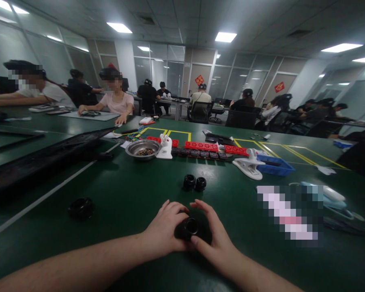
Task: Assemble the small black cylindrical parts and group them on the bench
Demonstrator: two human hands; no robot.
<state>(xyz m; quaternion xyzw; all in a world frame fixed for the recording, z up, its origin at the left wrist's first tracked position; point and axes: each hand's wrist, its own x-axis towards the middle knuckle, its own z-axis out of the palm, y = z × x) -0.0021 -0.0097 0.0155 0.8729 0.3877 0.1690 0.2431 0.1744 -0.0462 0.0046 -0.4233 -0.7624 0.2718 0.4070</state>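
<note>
Near the front of the green table, a black hollow round part [190,227] sits between my hands with its open end facing up. My left hand [164,225] is closed round its left side. From the right, my right hand [219,239] curves about it, the thumb against its rim and the fingers partly hidden. Just beyond my fingertips, a black ribbed ring-like piece [189,182] and a smaller similar piece [201,184] stand side by side. Farther left lies a larger black ring-like piece [81,208].
A metal bowl [130,151] of small brassy pieces stands ahead beside a white stand [164,148]. Red strips [201,146], a white clamp [247,167] and a blue tray [280,169] follow rightward. A long black panel [45,158] lies left. Across the table sits a person [115,101].
</note>
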